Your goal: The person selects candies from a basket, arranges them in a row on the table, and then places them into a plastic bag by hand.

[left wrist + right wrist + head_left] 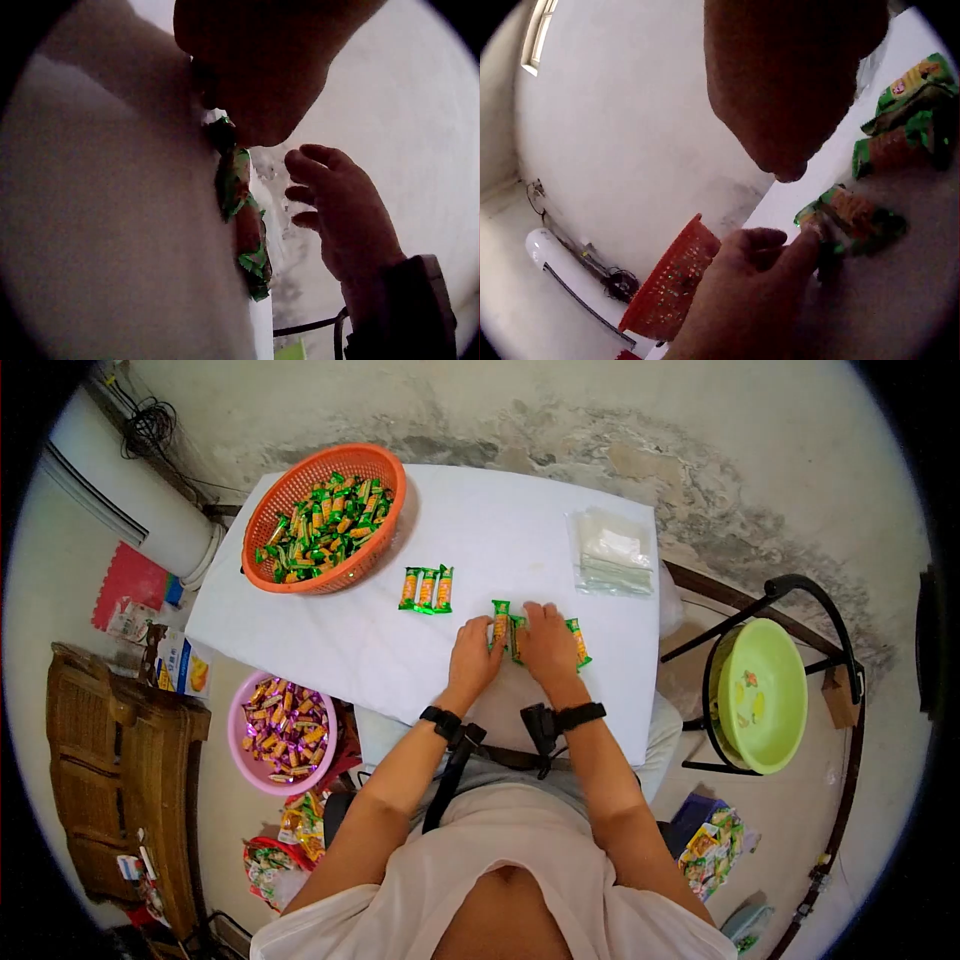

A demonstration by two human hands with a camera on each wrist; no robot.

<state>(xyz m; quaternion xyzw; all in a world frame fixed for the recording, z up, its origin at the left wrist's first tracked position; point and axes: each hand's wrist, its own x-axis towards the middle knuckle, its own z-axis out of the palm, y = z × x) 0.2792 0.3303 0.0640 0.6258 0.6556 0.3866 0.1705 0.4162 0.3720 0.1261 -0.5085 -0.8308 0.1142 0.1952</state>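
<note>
Green-and-orange wrapped snack bars lie on the white table in front of me. My left hand [475, 658] pinches one snack bar [501, 622] between thumb and fingers at its left side; the right wrist view shows the thumb and forefinger at its end. Close beside it, my right hand [550, 645] is over the table with fingers loosely extended, holding nothing visible. Another snack bar [517, 640] shows between the two hands, partly covered. To the right of the right hand lies a further bar [578, 644]. Three bars [426, 590] sit side by side to the left, apart from both hands.
An orange basket [392, 510] full of the same bars stands at the table's back left. Clear plastic bags [614, 552] are stacked at the back right. A pink basin [240, 752] of purple-wrapped snacks is below left. A green basin [785, 695] rests on a black-framed chair at right.
</note>
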